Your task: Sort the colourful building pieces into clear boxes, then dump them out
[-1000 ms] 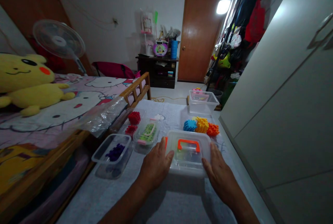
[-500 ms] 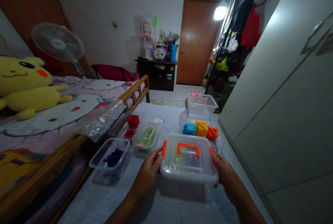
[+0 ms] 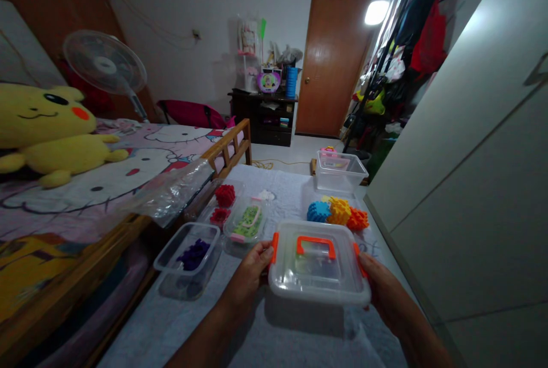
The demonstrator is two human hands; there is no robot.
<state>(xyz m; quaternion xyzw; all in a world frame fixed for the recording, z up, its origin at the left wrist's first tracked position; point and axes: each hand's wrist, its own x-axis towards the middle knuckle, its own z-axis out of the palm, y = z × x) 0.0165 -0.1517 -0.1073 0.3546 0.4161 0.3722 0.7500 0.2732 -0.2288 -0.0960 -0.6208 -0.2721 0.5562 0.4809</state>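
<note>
Gripping a clear lidded box [image 3: 319,285] from both sides, the person is holding it near the middle of the scene, just above a grey cloth [image 3: 278,334] where its shadow is falling. The left hand [image 3: 250,268] is curling around the box's left edge, with its fingers pressing beside the left one of the orange clasps [image 3: 274,247]. The right hand [image 3: 383,291] is wrapping the right edge, fingers partly hidden behind the box wall. Both hands are partly closed and are holding nothing but the box. An orange handle [image 3: 315,245] is lying flat on the lid, and pale pieces are showing faintly through the plastic.

Left of the box, an open tub of purple pieces [image 3: 190,257] is sitting on the cloth. Just beyond it a tub of green pieces [image 3: 246,222] is resting, and red pieces [image 3: 225,194] are lying farther off. Beyond the box, blue, yellow and orange block clusters [image 3: 338,214] are sitting together, and an empty-looking clear tub [image 3: 340,171] is standing at the cloth's far end. A crumpled plastic bag [image 3: 171,191] is draping over the wooden bed frame [image 3: 226,148] on the left. A yellow plush toy [image 3: 47,134] is lying on the bed, with a standing fan [image 3: 105,63] behind it. A white wardrobe [image 3: 471,157] is filling the right side, and a brown door [image 3: 327,71] is showing far off.
</note>
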